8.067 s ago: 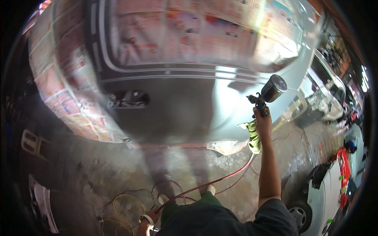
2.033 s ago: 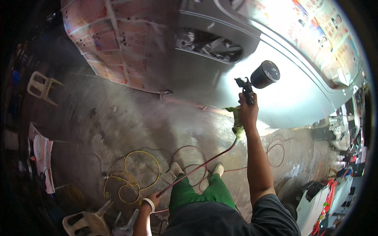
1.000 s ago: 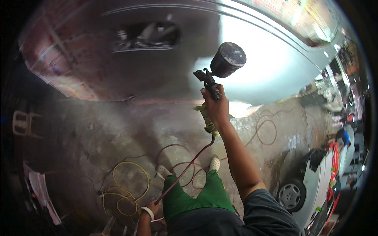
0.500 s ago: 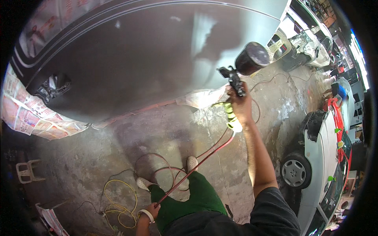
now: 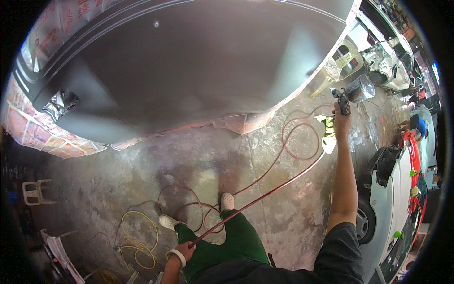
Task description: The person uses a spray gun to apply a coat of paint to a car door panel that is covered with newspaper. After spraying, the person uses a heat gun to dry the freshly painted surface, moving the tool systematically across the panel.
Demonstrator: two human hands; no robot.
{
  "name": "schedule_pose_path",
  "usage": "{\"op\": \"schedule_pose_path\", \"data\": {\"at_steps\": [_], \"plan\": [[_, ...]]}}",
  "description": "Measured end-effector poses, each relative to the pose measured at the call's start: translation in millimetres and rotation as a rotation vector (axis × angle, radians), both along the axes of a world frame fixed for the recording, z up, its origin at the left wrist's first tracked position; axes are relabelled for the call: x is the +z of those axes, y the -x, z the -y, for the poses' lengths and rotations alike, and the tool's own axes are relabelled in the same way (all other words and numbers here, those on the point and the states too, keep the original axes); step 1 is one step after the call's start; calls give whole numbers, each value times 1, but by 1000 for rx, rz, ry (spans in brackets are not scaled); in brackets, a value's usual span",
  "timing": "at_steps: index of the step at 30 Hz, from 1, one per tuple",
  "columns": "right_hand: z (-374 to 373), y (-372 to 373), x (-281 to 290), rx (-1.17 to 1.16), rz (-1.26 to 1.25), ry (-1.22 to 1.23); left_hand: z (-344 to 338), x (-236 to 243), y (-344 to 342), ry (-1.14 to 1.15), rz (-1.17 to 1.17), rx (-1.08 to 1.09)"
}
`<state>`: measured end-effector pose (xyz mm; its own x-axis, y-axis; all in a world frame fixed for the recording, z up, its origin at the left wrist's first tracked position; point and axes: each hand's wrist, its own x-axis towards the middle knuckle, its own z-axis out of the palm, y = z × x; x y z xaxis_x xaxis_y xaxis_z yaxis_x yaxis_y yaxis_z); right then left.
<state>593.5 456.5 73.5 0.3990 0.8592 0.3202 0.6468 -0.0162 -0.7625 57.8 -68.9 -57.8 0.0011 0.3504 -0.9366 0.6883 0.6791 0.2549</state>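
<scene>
In the head view, my right hand [image 5: 342, 124] grips a dark spray gun with a rounded cup [image 5: 344, 103], right of the smooth grey car panel [image 5: 198, 66]; my left hand [image 5: 184, 252] is wrapped around a long red hose [image 5: 255, 202].

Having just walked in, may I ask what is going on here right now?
A person's right hand grips a dark spray gun with a cup, held out to the right, beyond the edge of the grey car panel. The left hand, low by the green trousers, holds a red hose leading up to a yellow-green cloth below the right hand. Printed paper covers areas around the panel.
</scene>
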Motion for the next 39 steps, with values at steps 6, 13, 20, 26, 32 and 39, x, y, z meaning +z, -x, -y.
{"op": "schedule_pose_path", "data": {"at_steps": [6,13,20,26,32,39], "plan": [[-4,21,-22,-18,29,-20,31,-25,17,-29,-14,67],[44,150,-26,100,-171,83,64,-31,69,7,-5,116],[119,335,-8,277,-228,126,102,-26,150,30,-20,137],[175,508,-8,449,-246,137,143,-7,231,50,-22,236],[225,690,-4,567,-96,184,207,-30,309,101,34,342],[269,894,-33,785,-130,187,262,-41,366,86,70,586]]}}
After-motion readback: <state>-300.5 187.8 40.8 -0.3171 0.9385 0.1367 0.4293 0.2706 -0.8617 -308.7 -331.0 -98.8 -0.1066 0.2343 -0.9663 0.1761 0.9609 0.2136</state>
